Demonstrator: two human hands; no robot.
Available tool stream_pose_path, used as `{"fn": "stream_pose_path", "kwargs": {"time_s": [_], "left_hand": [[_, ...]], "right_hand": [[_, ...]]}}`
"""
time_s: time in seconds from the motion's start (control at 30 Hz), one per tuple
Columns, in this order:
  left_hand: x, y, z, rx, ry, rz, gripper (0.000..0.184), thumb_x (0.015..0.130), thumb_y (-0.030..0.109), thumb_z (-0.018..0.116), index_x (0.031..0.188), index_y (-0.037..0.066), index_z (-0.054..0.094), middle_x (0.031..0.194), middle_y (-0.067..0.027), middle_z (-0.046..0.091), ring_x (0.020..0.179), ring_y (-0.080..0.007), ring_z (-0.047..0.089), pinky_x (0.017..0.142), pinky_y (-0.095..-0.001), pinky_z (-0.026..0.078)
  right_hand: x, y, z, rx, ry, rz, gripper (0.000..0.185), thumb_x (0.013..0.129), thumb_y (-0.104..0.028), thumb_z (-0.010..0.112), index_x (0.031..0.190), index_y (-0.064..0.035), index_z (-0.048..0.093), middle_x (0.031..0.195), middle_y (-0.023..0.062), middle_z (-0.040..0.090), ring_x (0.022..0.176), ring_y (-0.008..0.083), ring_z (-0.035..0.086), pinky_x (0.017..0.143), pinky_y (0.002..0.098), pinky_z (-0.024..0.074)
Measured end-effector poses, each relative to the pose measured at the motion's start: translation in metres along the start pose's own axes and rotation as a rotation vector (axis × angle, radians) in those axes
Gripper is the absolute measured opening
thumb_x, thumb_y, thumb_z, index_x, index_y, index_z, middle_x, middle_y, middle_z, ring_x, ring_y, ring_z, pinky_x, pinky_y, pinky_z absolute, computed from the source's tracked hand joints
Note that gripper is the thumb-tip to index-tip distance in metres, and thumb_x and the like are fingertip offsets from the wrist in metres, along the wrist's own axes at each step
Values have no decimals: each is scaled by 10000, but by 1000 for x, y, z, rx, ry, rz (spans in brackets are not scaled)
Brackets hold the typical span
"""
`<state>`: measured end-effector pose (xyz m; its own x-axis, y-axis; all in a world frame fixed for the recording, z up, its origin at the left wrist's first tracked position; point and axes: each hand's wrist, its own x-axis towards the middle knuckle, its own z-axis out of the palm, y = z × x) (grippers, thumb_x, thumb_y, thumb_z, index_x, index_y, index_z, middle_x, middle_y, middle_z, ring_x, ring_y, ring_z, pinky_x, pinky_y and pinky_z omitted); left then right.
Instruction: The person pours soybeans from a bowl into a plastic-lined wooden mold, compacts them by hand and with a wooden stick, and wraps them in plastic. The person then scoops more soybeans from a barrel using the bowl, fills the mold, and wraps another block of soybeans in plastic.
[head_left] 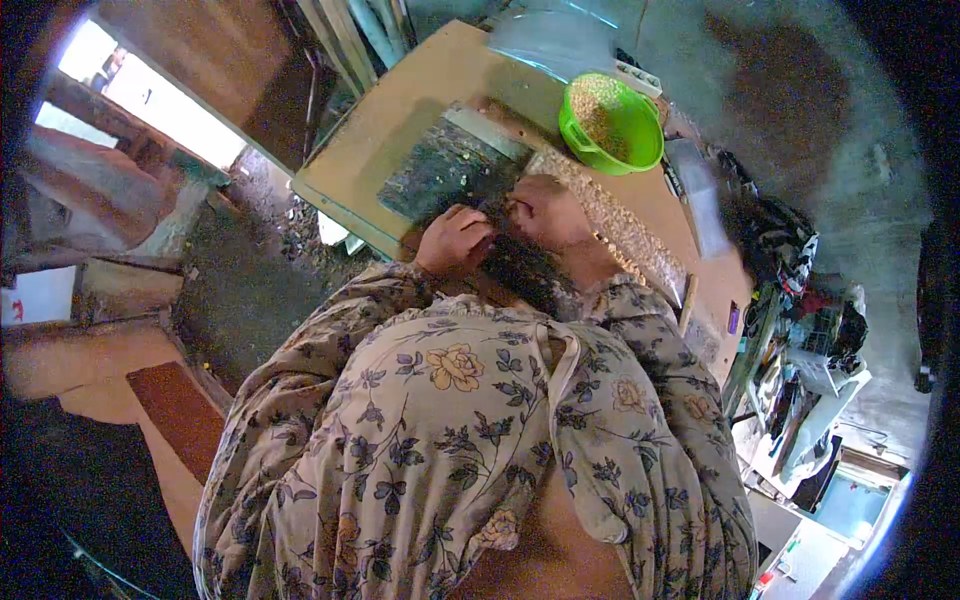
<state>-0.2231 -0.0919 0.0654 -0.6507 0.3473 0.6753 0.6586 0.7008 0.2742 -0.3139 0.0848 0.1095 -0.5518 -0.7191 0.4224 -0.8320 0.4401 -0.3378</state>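
My left hand (455, 240) is over the near edge of a dark, worn board (425, 175), its fingers bent inward and pressed together. Close beside it, my right hand (550, 212) is also closed, with the fingertips turned toward the left. Whatever either hand pinches is too small or too hidden to make out. Dark material lies on the board and below the hands. Just right of my right hand runs a long strip of small pale pieces (612, 212), perhaps kernels or nuts. Beyond it, a bright green basin (640, 140) holds more of these pale pieces.
The tan tabletop (350, 160) extends around the board. At its far edge lies clear plastic (555, 40), and a translucent plastic piece (700, 200) rests on the right side. Dark bags (780, 240) and clutter stand beyond the right edge. Debris covers the floor (270, 260) at left.
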Motion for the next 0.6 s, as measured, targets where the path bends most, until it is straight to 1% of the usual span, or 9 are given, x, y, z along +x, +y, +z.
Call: {"fn": "stream_pose_path", "kwargs": {"time_s": [0.03,0.07,0.13,0.2,0.27,0.33,0.37,0.43,0.6], "left_hand": [[-1,0,-1,-17,-3,-16,201,622,136,627,804,89,556,820,-58,520,770,-260,516,718,-366,438],[-2,-1,-1,-34,-4,-30,205,621,135,626,807,89,557,820,-62,521,767,-263,516,709,-372,441],[1,3,-8,-61,-3,-39,213,617,142,626,813,90,561,824,-71,519,773,-268,514,703,-375,444],[2,2,-11,-85,-5,-43,221,614,149,625,819,90,566,827,-79,518,779,-272,513,697,-379,446],[3,0,-12,-103,-2,-61,243,605,171,629,831,100,576,853,-94,510,810,-285,502,713,-383,440],[11,5,-16,-60,-13,-39,249,604,177,631,836,106,579,870,-97,505,822,-291,496,713,-389,434],[15,7,-16,-16,-20,-23,254,602,183,633,840,112,582,886,-100,501,834,-296,490,714,-395,428],[15,7,-11,1,-39,-34,243,605,185,631,834,119,584,896,-96,500,834,-295,488,711,-396,423],[13,1,-5,13,-63,-33,201,613,190,630,799,129,586,903,-85,501,818,-290,488,697,-395,414]], "right_hand": [[-2,-6,-11,-3,-2,6,103,688,-103,550,778,-65,581,756,115,565,740,293,551,679,374,461],[-3,-13,-23,150,-19,198,128,689,-112,558,802,-60,587,792,119,577,749,290,559,687,371,460],[-9,-7,-31,302,-35,394,153,690,-120,566,826,-55,592,827,123,589,759,288,567,696,367,458],[-10,6,-34,133,61,334,228,694,-165,591,903,-73,604,897,120,598,807,264,577,722,342,458],[-5,1,-40,174,10,405,287,690,-205,613,954,-91,604,941,118,597,832,236,580,735,327,457],[7,-9,-45,2,-252,472,281,694,-188,607,957,-91,605,944,125,594,834,253,577,747,329,454],[5,-2,-35,3,-249,476,281,694,-188,607,957,-91,605,944,125,594,834,253,577,747,329,454],[0,9,-13,-80,-120,220,226,720,-177,570,922,-84,607,916,125,596,835,278,569,753,349,451],[8,4,-9,-14,-106,230,200,744,-184,518,895,-75,592,902,126,583,831,305,556,758,369,449]]}}
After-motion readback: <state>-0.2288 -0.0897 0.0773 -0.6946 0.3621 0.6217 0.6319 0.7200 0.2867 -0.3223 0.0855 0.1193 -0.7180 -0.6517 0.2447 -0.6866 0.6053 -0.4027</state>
